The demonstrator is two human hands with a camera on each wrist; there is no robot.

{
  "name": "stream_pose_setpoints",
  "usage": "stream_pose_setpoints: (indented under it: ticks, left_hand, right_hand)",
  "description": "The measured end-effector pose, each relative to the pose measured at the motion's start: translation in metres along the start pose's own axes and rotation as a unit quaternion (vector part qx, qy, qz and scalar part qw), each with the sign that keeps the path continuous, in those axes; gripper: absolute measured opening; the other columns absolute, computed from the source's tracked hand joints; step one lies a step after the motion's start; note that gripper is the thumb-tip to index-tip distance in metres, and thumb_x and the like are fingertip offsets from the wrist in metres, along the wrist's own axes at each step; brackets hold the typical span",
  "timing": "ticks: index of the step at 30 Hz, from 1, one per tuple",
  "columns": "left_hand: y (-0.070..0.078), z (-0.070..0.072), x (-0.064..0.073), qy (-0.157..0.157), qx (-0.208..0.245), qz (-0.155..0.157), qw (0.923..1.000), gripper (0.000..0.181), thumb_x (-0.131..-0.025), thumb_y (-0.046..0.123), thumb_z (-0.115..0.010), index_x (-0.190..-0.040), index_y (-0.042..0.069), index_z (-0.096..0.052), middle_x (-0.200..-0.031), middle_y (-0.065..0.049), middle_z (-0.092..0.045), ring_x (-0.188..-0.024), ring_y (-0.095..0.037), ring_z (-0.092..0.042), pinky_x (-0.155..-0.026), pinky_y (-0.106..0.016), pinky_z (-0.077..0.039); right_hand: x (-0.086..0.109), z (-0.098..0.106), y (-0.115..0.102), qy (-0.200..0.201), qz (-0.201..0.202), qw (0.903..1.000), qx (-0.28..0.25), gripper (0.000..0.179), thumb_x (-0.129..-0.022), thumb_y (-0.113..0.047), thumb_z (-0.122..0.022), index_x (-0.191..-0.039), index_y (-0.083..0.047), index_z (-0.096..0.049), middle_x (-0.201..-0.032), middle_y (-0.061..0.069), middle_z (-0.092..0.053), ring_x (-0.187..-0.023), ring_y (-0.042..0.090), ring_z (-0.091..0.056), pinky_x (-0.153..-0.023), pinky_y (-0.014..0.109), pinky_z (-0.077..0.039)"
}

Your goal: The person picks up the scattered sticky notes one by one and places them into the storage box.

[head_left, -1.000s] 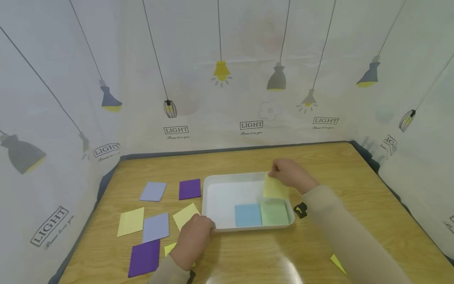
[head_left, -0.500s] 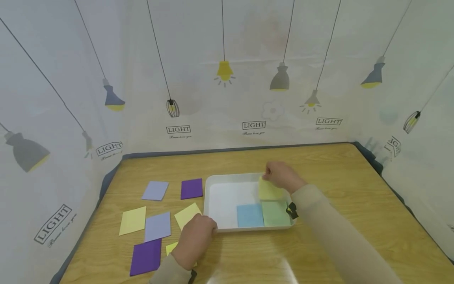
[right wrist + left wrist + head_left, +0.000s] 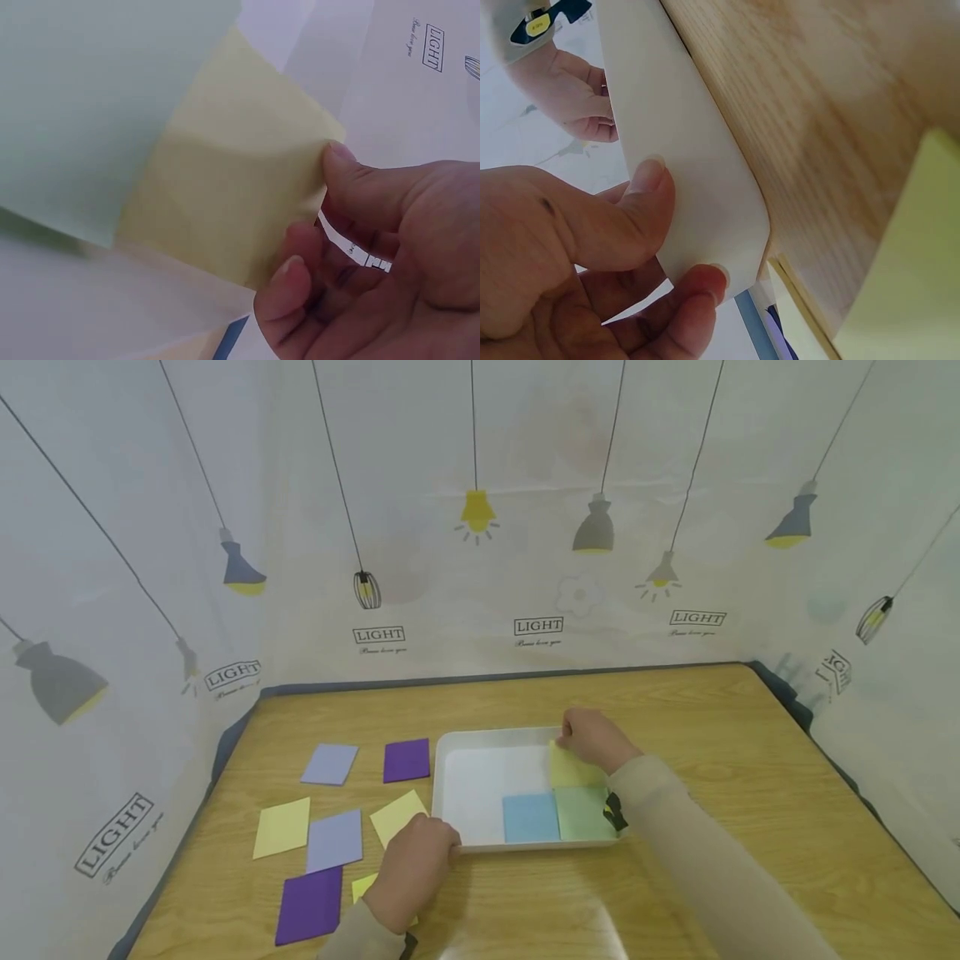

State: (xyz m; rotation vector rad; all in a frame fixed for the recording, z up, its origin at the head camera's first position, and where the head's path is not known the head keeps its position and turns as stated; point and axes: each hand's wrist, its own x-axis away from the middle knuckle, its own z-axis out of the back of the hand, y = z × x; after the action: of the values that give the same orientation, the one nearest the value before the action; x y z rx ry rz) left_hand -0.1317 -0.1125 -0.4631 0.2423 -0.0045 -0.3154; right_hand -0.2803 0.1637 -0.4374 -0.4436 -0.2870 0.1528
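Observation:
A shallow white tray [image 3: 471, 785] sits mid-table. My left hand [image 3: 416, 870] grips its front-left corner, thumb and fingertips on the outer wall [image 3: 697, 180] in the left wrist view. My right hand [image 3: 598, 742] pinches the edge of a yellow sticky note [image 3: 573, 767] in the tray's back-right corner. In the right wrist view that note [image 3: 225, 165] runs up from beside the green note to the thumb. A green sticky note [image 3: 581, 814] lies in the front-right corner, partly behind the right wrist. Left of it lies a blue sticky note [image 3: 531, 818].
Left of the tray lie several loose notes: purple [image 3: 407, 760], lavender [image 3: 330, 763], yellow [image 3: 282, 827], another lavender [image 3: 334, 840], another purple [image 3: 309, 904]. A yellow note [image 3: 396, 817] lies against the tray's left side. One more yellow note [image 3: 363, 885] is partly under the left hand.
My right hand has moved a little left and lower with the yellow note, bringing it down behind the green one. The left hand keeps its grip on the tray. The head view has shifted slightly.

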Motion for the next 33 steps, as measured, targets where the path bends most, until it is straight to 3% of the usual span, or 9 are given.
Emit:
stream_pose_setpoints:
  ticks: [6,15,25,33]
  left_hand:
    - [0.001,0.001,0.001,0.005,-0.002,0.0,1.0,0.024,-0.078,-0.002,-0.074,-0.063,0.015,-0.07,-0.064,0.006,-0.057,-0.067,-0.01,-0.042,-0.06,-0.028,-0.046]
    - [0.001,0.001,0.001,0.01,-0.001,-0.003,0.9999,0.033,-0.074,-0.009,-0.069,-0.056,0.016,-0.057,-0.061,0.006,-0.049,-0.065,-0.011,-0.038,-0.057,-0.026,-0.04]
    - [0.001,0.0,0.001,0.006,-0.003,-0.002,1.0,0.018,-0.081,0.004,-0.078,-0.067,0.015,-0.074,-0.067,0.005,-0.065,-0.067,-0.01,-0.05,-0.065,-0.032,-0.053]
    - [0.001,0.0,0.0,0.004,-0.006,-0.001,1.0,0.019,-0.081,0.003,-0.077,-0.066,0.015,-0.074,-0.066,0.005,-0.064,-0.066,-0.01,-0.048,-0.063,-0.032,-0.052]
  right_hand:
    - [-0.001,-0.006,0.004,0.0,-0.005,0.9999,-0.016,0.012,-0.1,-0.015,-0.06,-0.098,-0.004,-0.06,-0.091,0.008,-0.061,-0.079,0.02,-0.052,-0.068,0.031,-0.044]
    - [0.0,-0.009,0.006,0.004,0.004,0.9997,-0.023,0.014,-0.101,-0.014,-0.058,-0.106,-0.002,-0.064,-0.105,0.012,-0.066,-0.085,0.021,-0.055,-0.075,0.034,-0.05]
    - [0.001,-0.006,0.008,0.003,0.005,0.9999,-0.012,0.013,-0.101,-0.014,-0.059,-0.104,-0.002,-0.064,-0.103,0.011,-0.067,-0.085,0.022,-0.057,-0.076,0.037,-0.051]
    - [0.003,-0.006,0.012,0.007,0.006,0.9998,-0.018,0.013,-0.101,-0.015,-0.06,-0.104,-0.003,-0.063,-0.103,0.011,-0.068,-0.084,0.021,-0.057,-0.072,0.034,-0.05]
